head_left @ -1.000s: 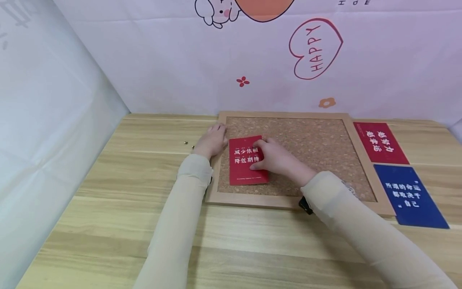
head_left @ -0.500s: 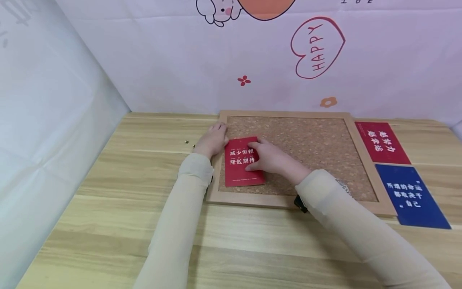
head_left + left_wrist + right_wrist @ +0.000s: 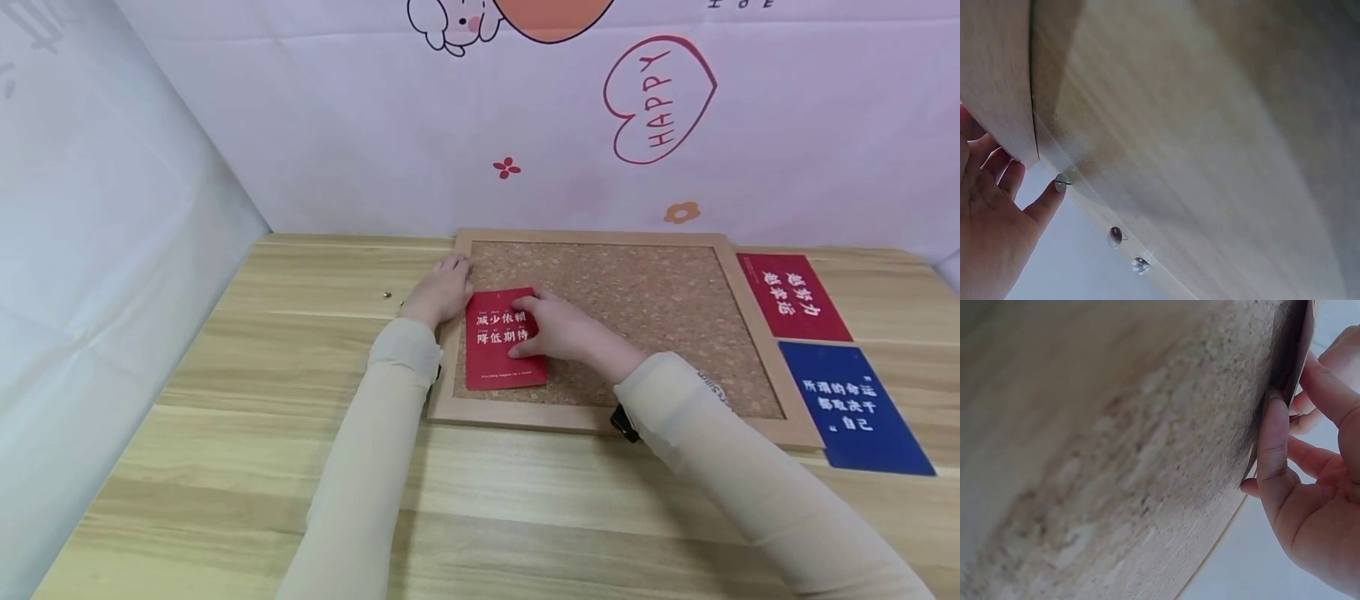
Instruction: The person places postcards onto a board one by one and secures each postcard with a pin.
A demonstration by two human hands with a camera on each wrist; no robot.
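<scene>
A red card (image 3: 502, 367) with white Chinese lettering is over the left part of a wood-framed cork board (image 3: 637, 317). My right hand (image 3: 566, 329) pinches the card by its right side, thumb and forefinger showing over its face. In the right wrist view, a finger reaches between the card (image 3: 1302, 353) and the cork. My left hand (image 3: 441, 292) rests on the frame's left side. In the left wrist view its fingers bend at the frame edge, the thumb pointing away. A thumbtack (image 3: 1061, 182) appears at the thumb tip; whether they touch I cannot tell.
Two more thumbtacks (image 3: 1115, 237) lie on the wooden table (image 3: 300, 367), left of the board. Another red card (image 3: 793, 297) and a blue card (image 3: 855, 408) lie along the board's right side. A printed white cloth (image 3: 360, 125) hangs behind the table.
Over the last second my right hand has brought the red card slightly left, closer to the frame's left side. Within the latest half second it shifts only a touch downward. My left hand stays put.
</scene>
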